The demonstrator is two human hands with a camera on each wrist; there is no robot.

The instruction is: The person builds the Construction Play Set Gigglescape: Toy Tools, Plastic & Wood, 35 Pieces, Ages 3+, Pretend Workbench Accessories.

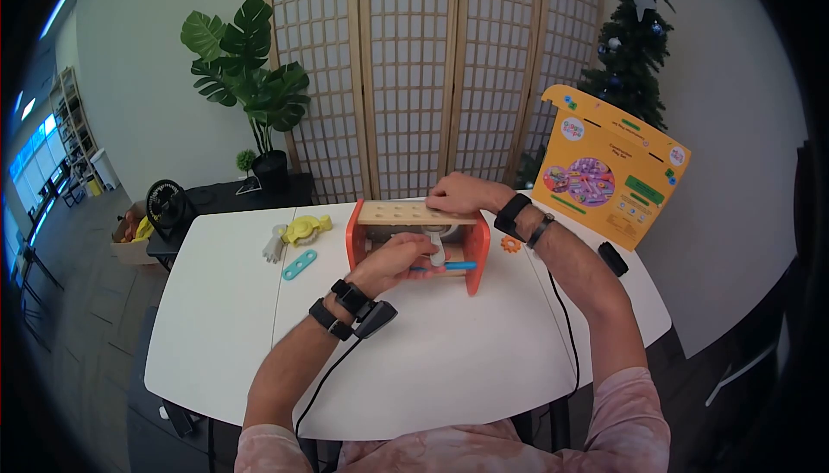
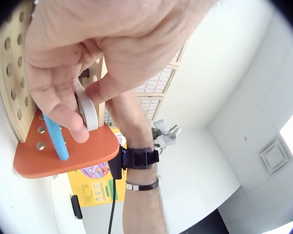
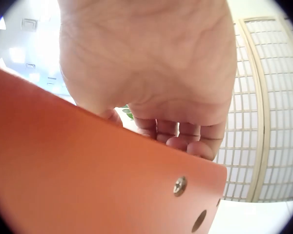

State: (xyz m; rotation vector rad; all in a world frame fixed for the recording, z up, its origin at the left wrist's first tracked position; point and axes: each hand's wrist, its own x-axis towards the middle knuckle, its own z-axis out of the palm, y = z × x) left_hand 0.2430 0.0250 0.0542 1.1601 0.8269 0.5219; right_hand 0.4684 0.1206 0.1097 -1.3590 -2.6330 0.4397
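A wooden toy workbench (image 1: 397, 212) with holes in its top board and red-orange side panels (image 2: 68, 156) stands on the table. My left hand (image 1: 397, 261) is at its open front, thumb and fingers pinching a light grey, round-ended flat piece (image 2: 89, 112). Just beside those fingers, a blue rod (image 2: 57, 139) runs to holes in the side panel. My right hand (image 1: 471, 192) lies over the right part of the top board, its fingers (image 3: 188, 139) curled down at the board. The side panel hides part of these fingers in the right wrist view.
On the white table (image 1: 224, 317) at left lie a yellow toy piece (image 1: 304, 230), a grey piece (image 1: 275, 244) and a teal strip with holes (image 1: 300, 265). An orange gear (image 1: 511, 245), a yellow box (image 1: 609, 171) and a black object (image 1: 613, 259) are at right.
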